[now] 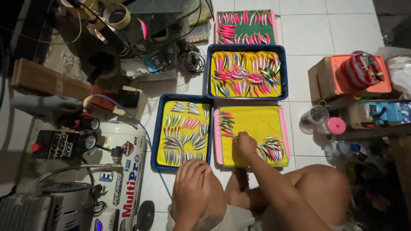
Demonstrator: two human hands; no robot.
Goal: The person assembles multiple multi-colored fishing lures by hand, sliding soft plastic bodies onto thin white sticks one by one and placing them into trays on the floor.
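White floor tiles [325, 34] form the work surface, cluttered at the left with an air compressor [122, 171], tape rolls and cabling, and at the right with boxes, a cup and a pink-capped bottle [335, 125]. Four trays lie on the tiles, each lined with a cloth: a pink tray with green cloth [245, 27] farthest away, a blue tray of coloured lures [247, 73] below it, a blue tray of silver lures [183, 132] at lower left, and a pink tray with yellow cloth [252, 134] directly in front of me. I am seated on the floor with knees drawn in. My right hand [245, 144] rests on the yellow cloth of the near pink tray, fingers curled down among the painted lures [270, 149] at its lower right; whether a lure is pinched I cannot tell, as the knuckles hide the fingertips. A short column of pink lures [226, 124] runs down that tray's left edge. My left hand [191, 182] lies loosely closed over my knee, holding nothing. I judge the step in hand to be laying out finished lures in rows on this tray, with much cloth uncovered. The next placement calls for a light pinch and keeping each piece apart from its neighbours, since wet paint could smear.
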